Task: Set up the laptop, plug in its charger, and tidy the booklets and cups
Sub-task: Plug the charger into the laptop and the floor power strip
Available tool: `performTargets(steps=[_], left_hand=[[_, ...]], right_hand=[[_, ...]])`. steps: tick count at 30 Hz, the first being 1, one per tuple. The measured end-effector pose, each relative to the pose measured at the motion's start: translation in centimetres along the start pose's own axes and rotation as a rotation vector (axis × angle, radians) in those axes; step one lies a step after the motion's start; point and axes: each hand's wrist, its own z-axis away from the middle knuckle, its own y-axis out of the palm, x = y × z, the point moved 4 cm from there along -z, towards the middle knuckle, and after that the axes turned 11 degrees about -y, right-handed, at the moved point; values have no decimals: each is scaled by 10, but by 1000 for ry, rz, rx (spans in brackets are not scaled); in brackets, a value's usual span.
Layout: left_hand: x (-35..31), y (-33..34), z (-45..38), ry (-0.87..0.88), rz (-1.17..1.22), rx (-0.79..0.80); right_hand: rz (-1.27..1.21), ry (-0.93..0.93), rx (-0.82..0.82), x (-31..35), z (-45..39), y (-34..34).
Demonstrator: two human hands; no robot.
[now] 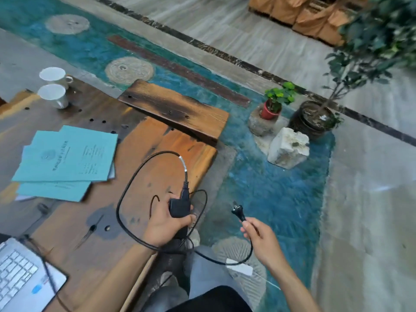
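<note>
My left hand [165, 224] grips the black charger brick [179, 207] over the table's right edge. Its black cable [132, 179] loops across the wooden table [94, 239]. My right hand [261, 236] pinches the cord just behind the wall plug [237, 210], held out over the floor. The silver laptop [20, 280] lies open at the bottom left, keyboard showing, with a thin cord running over it. A loose pile of teal booklets [67, 159] lies on the left of the table. Two white cups [54, 86] stand at the far left corner.
A white power strip [240, 267] lies on the floor below my right hand. A raised wooden plank [175, 109] sits at the table's far end. Beyond it stand a small red-potted plant [273, 104], stones [288, 147] and a large potted tree [315, 118].
</note>
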Motion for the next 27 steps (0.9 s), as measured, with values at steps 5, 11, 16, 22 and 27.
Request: performTargets(steps=[5, 11, 16, 22, 27], left_hand=[[20, 48, 12, 95, -276, 48], [62, 93, 23, 1, -387, 195], [96, 130, 40, -78, -378, 205], [155, 184, 49, -196, -327, 226], [207, 217, 35, -240, -335, 223]], right_hand=[[-42, 41, -124, -28, 58, -23], [-136, 102, -262, -82, 105, -42], [-179, 158, -349, -128, 144, -54], [-70, 87, -163, -181, 177, -70], [-42, 93, -50, -235, 191, -72]])
